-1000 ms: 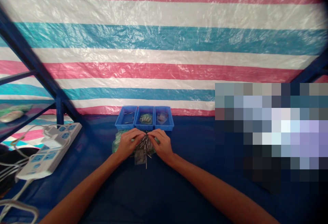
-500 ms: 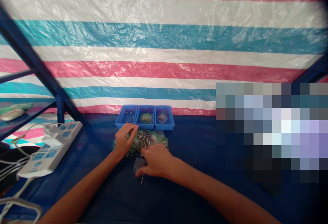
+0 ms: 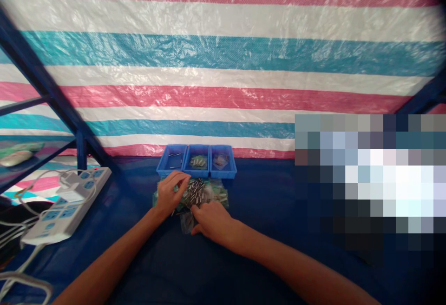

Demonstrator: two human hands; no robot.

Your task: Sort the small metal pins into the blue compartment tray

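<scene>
Head camera, looking down over the dark blue table (image 3: 265,212): everything centres on a heap of slim metal pins (image 3: 197,192), so I place the rest by that. Green packets (image 3: 219,193) spread around it on both sides, and a small clear bag (image 3: 187,222) lies at its near edge. Just beyond it stand three bins: the left bin (image 3: 166,172), the middle bin (image 3: 199,173) and the right bin (image 3: 223,174).

Left of the heap, the left hand (image 3: 171,193) hangs with thumb and fingers curved toward each other; whether anything sits between the tips I can't tell. At the heap's near right side, the right hand (image 3: 214,218) has its fingers curled in against the pins, its thumb apart and down by the clear bag. Its grasp is hidden.

It looks to me like picking through the pins. Done well, that wants fingertips rather than the whole hand: pinch one pin at mid-length and draw it out along its own line, so its neighbours don't scatter. I'd keep the right thumb light beside that bag, lest it slide and drag pins along.
</scene>
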